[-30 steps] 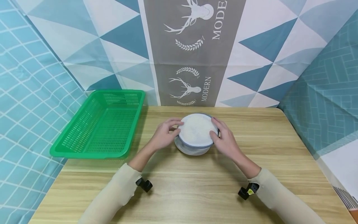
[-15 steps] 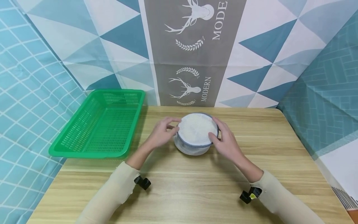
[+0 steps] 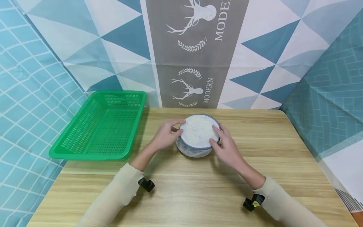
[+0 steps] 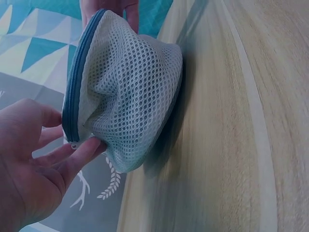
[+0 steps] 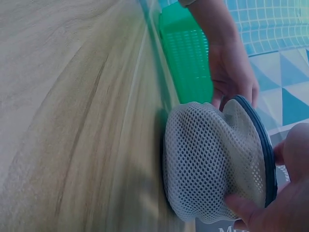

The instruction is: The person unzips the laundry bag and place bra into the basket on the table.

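Note:
A round white mesh laundry bag (image 3: 199,131) with a blue-grey zip (image 4: 77,82) around its top edge stands on the table. Its top panel faces up, and its mesh side (image 5: 195,154) is puckered in both wrist views. On the left, my left hand (image 3: 167,134) pinches the zipped rim, thumb against the mesh below; a small zip end hangs by the fingertips in the left wrist view. Opposite it, my right hand (image 3: 227,145) grips the rim, its fingertips over the top panel. The undersides of the right fingers are partly hidden.
A green plastic basket (image 3: 136,126) with slotted walls stands at the left of the wooden table (image 3: 181,189). Patterned cloth (image 3: 190,56) hangs behind the table's back edge and along both sides. Each sleeve carries a small black wrist camera (image 3: 146,184).
My right hand has slid slightly left and toward me along the rim, its fingertips lower on the top panel. The left hand and the bag have barely shifted.

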The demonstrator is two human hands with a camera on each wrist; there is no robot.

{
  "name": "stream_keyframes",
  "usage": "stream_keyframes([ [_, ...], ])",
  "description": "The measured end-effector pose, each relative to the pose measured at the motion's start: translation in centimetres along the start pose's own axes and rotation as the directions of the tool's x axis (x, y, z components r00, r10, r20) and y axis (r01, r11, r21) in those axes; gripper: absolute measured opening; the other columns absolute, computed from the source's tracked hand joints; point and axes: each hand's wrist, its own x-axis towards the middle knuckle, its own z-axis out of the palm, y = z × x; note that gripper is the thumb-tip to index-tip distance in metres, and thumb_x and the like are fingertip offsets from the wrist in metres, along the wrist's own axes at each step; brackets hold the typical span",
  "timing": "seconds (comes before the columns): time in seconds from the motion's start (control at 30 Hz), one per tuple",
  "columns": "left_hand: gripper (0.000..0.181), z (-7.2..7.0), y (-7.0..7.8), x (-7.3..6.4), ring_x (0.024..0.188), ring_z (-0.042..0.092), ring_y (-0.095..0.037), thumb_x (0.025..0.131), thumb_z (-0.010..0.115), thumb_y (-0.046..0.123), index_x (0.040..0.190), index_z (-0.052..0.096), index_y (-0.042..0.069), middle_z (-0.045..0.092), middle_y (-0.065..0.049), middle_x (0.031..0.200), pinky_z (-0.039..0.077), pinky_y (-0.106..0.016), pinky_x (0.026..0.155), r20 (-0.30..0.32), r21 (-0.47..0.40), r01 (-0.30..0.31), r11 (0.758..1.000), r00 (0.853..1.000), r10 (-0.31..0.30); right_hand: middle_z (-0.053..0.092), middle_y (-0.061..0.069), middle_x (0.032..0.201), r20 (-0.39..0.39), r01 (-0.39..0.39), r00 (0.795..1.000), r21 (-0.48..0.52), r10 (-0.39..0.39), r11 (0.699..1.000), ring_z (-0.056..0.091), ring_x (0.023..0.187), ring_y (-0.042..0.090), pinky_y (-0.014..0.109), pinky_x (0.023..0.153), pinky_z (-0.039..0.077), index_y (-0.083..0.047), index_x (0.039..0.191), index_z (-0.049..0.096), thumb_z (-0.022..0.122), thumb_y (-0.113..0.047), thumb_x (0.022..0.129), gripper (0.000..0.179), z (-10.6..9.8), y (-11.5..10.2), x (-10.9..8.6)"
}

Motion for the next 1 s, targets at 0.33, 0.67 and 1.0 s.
stream_keyframes([
  [0.33, 0.045, 0.2, 0.1, -0.2, 0.122, 0.081, -0.044, 0.106, 0.072, 0.011, 0.151, 0.07, 0.007, 0.062, -0.017, 0.166, 0.071, -0.038, 0.088, -0.001, 0.008, 0.001, 1.0, 1.0, -0.001, 0.018, 0.031, 0.186, 0.003, 0.0, 1.0, 0.0, 0.0, 1.0, 0.032, 0.169, 0.055, 0.064, 0.122, 0.055, 0.002, 0.17, 0.041, 0.06, -0.015, 0.113, 0.063, -0.1, 0.0, 0.4],
  [0.67, 0.039, 0.1, 0.3, -0.9, 0.113, 0.084, -0.038, 0.103, 0.076, 0.009, 0.141, 0.075, 0.005, 0.066, -0.018, 0.16, 0.067, -0.027, 0.078, -0.001, -0.02, 0.038, 0.999, 0.999, -0.038, 0.021, 0.029, 0.186, 0.005, 0.011, 1.0, 0.002, -0.011, 1.0, 0.02, 0.174, 0.053, 0.071, 0.141, 0.02, 0.003, 0.17, 0.042, 0.054, -0.012, 0.11, 0.063, -0.3, 0.1, 1.6],
  [1.0, 0.031, -0.3, 0.0, -0.7, 0.105, 0.084, -0.029, 0.104, 0.073, 0.012, 0.135, 0.08, 0.011, 0.07, -0.015, 0.156, 0.064, -0.027, 0.075, -0.002, 0.002, 0.044, 0.999, 0.999, -0.044, 0.023, 0.03, 0.186, -0.007, 0.009, 1.0, -0.014, -0.009, 1.0, 0.024, 0.173, 0.055, 0.073, 0.14, 0.022, -0.004, 0.172, 0.043, 0.06, -0.016, 0.109, 0.066, -0.4, 0.3, 1.9],
])
